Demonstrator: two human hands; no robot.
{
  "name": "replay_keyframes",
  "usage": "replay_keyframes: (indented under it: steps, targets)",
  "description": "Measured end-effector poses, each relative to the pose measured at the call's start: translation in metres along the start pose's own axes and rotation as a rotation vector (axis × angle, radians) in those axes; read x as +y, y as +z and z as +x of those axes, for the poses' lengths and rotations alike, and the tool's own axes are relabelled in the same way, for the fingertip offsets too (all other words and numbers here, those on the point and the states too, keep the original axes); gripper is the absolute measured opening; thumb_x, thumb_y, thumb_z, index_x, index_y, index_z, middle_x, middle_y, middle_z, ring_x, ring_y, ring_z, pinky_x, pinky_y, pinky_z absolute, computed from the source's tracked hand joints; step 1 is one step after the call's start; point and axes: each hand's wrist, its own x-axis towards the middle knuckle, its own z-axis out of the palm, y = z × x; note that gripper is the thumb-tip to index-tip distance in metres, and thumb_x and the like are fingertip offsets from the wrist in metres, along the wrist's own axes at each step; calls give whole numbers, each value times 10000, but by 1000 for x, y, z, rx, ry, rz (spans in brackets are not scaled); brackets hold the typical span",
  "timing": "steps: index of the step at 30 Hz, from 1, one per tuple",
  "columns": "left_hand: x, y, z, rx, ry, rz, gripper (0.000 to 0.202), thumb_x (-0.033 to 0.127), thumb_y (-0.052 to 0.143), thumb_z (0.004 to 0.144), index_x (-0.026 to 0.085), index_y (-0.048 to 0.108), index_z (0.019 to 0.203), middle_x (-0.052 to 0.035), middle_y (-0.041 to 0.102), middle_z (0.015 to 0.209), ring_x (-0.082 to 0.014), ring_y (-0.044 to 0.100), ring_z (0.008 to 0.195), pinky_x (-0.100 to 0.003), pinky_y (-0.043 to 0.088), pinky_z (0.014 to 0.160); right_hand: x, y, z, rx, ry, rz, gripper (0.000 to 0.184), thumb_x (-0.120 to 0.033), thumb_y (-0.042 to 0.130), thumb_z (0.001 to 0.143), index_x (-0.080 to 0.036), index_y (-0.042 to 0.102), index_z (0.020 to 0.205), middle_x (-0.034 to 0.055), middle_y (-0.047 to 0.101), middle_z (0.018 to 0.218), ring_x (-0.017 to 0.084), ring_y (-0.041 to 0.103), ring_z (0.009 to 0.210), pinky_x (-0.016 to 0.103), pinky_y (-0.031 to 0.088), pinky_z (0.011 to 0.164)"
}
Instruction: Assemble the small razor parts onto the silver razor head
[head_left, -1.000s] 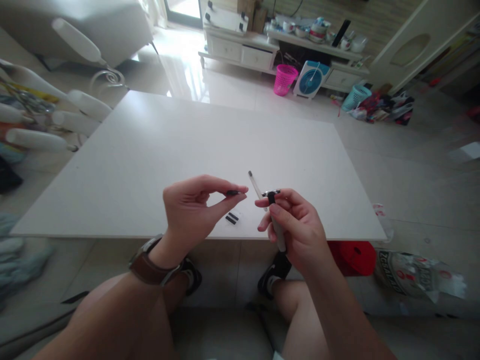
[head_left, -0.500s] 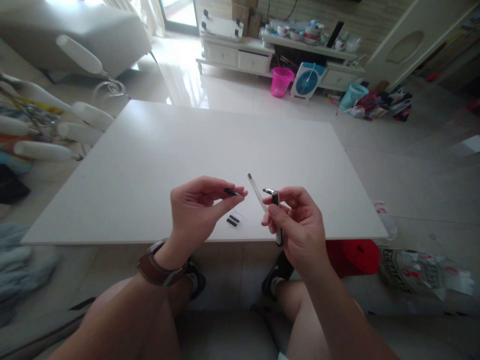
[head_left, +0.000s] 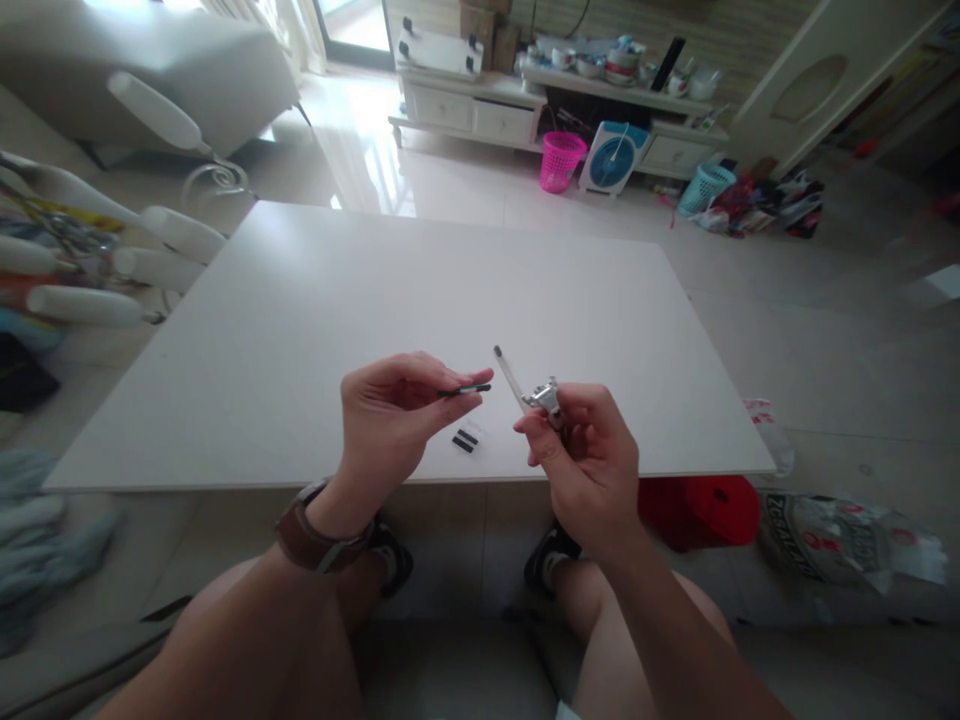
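Observation:
My left hand (head_left: pixel 390 415) is closed in a pinch on a thin black pen part (head_left: pixel 466 389), held level above the near edge of the white table (head_left: pixel 420 300). My right hand (head_left: pixel 585 455) is closed round a pen body whose metal clip end (head_left: pixel 543 396) sticks up past my fingers. A thin white refill (head_left: pixel 508 374) with a dark tip lies slanted on the table between my hands. Two small black pieces (head_left: pixel 465 439) rest on the table below my left fingertips.
White chair parts (head_left: pixel 150 250) stand at the table's left. A red object (head_left: pixel 701 510) and a printed plastic bag (head_left: pixel 840 545) lie on the floor at the right. A pink basket (head_left: pixel 561 160), a fan (head_left: pixel 613 160) and a white cabinet (head_left: pixel 480 110) stand far behind.
My right hand has turned the pen body so that its metal clip end points up, and has dropped slightly. My left hand has tilted the black part level.

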Motion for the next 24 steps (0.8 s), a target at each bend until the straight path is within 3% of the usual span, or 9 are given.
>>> replay_keyframes:
  steps: [4, 7, 16, 24]
  targets:
    - [0, 0, -2, 38, -54, 25, 189, 100, 915, 720, 219, 789, 796, 9, 798, 796, -196, 820, 867, -272, 699, 791, -3, -5, 0, -110, 19, 18, 225, -415, 561, 1053, -242, 693, 1108, -2, 669, 853, 131, 557, 697, 295, 451, 655]
    - [0, 0, -3, 65, -68, 42, 185, 136, 929, 713, 223, 799, 812, 2, 808, 815, -181, 816, 820, -247, 689, 745, -5, -5, 0, -121, 44, 61, 330, -444, 470, 1086, -244, 732, 1103, -2, 616, 785, 140, 517, 687, 300, 392, 626]
    - [1, -1, -3, 99, -91, 110, 206, 200, 965, 673, 273, 808, 785, 8, 813, 802, -174, 804, 778, -261, 696, 732, -1, 3, -5, 25, 162, 232, 367, -533, 601, 1008, -242, 680, 798, -9, 498, 677, 140, 390, 602, 298, 318, 561]
    - [0, 0, -2, 93, -123, 116, 205, 206, 940, 699, 201, 761, 800, -13, 796, 788, -197, 809, 783, -280, 690, 724, -6, 4, 10, -133, 412, 593, 428, -596, 613, 927, -197, 656, 778, -52, 394, 559, 93, 291, 483, 255, 195, 462]
